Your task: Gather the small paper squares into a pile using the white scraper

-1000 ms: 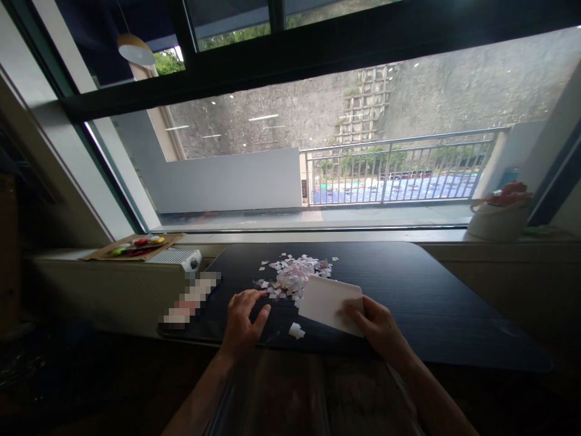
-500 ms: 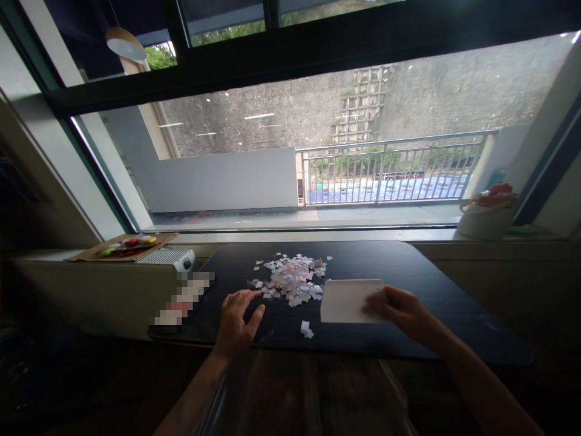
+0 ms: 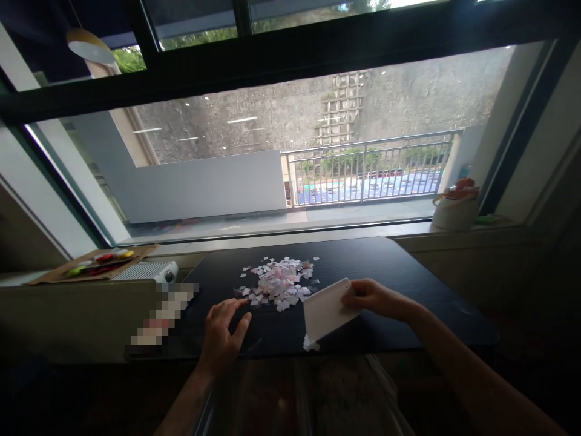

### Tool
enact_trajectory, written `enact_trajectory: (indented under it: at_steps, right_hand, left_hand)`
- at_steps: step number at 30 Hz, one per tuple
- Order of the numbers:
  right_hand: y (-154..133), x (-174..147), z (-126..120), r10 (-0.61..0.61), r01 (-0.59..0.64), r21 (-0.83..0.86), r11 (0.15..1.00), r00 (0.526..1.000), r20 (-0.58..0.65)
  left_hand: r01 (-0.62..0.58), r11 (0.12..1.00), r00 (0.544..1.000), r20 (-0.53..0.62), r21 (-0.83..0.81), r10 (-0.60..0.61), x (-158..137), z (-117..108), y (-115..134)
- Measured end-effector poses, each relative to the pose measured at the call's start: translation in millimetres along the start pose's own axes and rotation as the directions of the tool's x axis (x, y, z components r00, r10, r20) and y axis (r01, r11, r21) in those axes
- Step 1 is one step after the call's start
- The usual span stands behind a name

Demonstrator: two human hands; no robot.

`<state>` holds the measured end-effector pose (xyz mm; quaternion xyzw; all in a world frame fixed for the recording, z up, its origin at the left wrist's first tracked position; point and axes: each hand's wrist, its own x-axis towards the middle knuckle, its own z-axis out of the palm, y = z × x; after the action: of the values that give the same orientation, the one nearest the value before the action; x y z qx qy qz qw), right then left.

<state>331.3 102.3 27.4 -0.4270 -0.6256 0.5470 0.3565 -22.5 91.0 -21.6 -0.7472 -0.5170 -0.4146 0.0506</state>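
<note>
My right hand [image 3: 370, 298] grips the right side of a flat white rectangular plate, like a scraper or small board [image 3: 324, 310]. The plate is tilted, and its lower left corner is at a few loose paper scraps [image 3: 311, 345] near the table's front edge. A heap of small cut paper pieces [image 3: 282, 280], white and pinkish, lies on the dark table [image 3: 372, 260]. Beside the heap's lower left edge, my left hand [image 3: 224, 327] is held with fingers and thumb apart, nothing in it. Its fingertips are close to the outermost pieces; whether they touch cannot be made out.
A blurred-out item [image 3: 166, 315] lies at the table's left edge. Left of it, a white slatted appliance [image 3: 152, 272] and a cardboard sheet with coloured things [image 3: 97, 260] rest on a ledge. A white bucket [image 3: 455, 212] stands on the sill under the window.
My right hand has turned the white plate, lowering its left end to the loose scraps at the front. My left hand stays open beside the heap. The camera view has shifted.
</note>
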Motion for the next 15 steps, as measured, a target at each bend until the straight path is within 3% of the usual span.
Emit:
enact_trajectory:
  at_steps: [5,10,15]
  right_hand:
    - [2.2,-3.5,-8.6,0.009,-0.009,0.001,1.000,0.998,-0.064]
    - [4.3,11.3,5.5,0.046,-0.046,0.003,0.999,0.999,-0.017]
    - [0.3,8.5,3.7,0.074,-0.074,-0.025,0.997,0.997,0.028]
  left_hand:
    - [-0.009,1.000,1.000,-0.010,0.003,0.009,0.5,1.0,-1.1]
    - [-0.007,1.000,1.000,-0.017,0.018,0.007,-0.2,1.7,-4.6]
    - [-0.008,1.000,1.000,-0.025,0.022,0.009,-0.2,2.0,-4.9]
